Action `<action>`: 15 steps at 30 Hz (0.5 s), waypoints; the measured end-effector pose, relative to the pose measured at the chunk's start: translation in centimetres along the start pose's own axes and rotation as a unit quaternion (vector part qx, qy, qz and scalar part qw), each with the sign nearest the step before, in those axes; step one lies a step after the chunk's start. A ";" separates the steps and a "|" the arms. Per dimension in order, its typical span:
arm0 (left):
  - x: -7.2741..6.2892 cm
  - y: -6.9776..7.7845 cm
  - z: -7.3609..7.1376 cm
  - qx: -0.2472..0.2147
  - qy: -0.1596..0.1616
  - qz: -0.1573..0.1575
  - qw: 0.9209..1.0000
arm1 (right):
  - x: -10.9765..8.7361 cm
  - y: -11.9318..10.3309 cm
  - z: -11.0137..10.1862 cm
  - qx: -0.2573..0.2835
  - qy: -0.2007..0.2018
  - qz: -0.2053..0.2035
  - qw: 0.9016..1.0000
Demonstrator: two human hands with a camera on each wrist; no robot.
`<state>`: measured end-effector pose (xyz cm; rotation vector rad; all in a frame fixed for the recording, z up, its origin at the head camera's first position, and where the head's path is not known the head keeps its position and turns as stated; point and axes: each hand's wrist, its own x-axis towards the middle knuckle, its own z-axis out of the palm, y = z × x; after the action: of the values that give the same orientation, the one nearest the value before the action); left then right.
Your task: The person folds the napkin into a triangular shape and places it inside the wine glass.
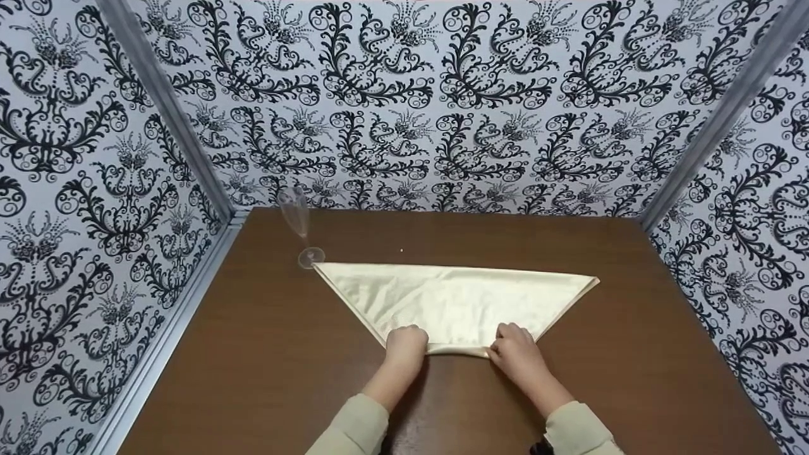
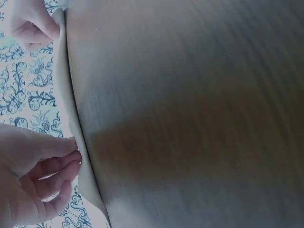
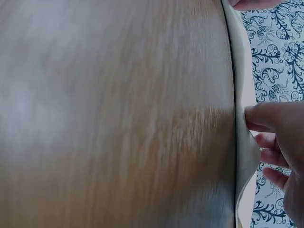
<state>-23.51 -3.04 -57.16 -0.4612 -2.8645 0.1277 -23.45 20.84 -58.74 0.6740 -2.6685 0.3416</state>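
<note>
A shiny cream cloth napkin (image 1: 455, 303) lies on the brown table, wide along its far side and narrowing toward the person. Its near edge is folded over into a narrow roll. My left hand (image 1: 406, 346) pinches that folded edge near its left end, thumb against fingertips in the left wrist view. Toward the right end of the same edge, my right hand (image 1: 515, 349) pinches the cloth between thumb and curled fingers. Between the two hands the folded strip (image 2: 71, 104) runs along the tabletop.
A clear stemmed glass (image 1: 303, 224) stands at the back left, its foot right at the napkin's far left corner. Walls with black-and-white scroll patterns (image 1: 404, 114) enclose the wooden table (image 1: 284, 354) at the back and sides. A tiny white speck lies behind the napkin.
</note>
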 end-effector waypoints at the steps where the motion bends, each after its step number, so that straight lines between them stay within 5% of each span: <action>1: -0.1 0.0 0.0 0.008 0.004 0.009 1.000 | 0.0 0.0 0.0 -0.004 0.004 -0.013 1.000; 8: -0.9 -0.2 -0.3 0.028 0.038 0.055 0.997 | -0.6 0.2 -0.6 0.000 -0.009 -0.062 0.998; 15: -0.9 -0.1 -0.2 0.013 0.005 0.046 0.999 | -0.7 0.5 -0.2 -0.012 0.032 -0.094 0.995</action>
<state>-22.69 -3.44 -57.12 -0.5874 -2.8287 0.1785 -23.12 21.63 -58.89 0.8825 -2.5194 0.2753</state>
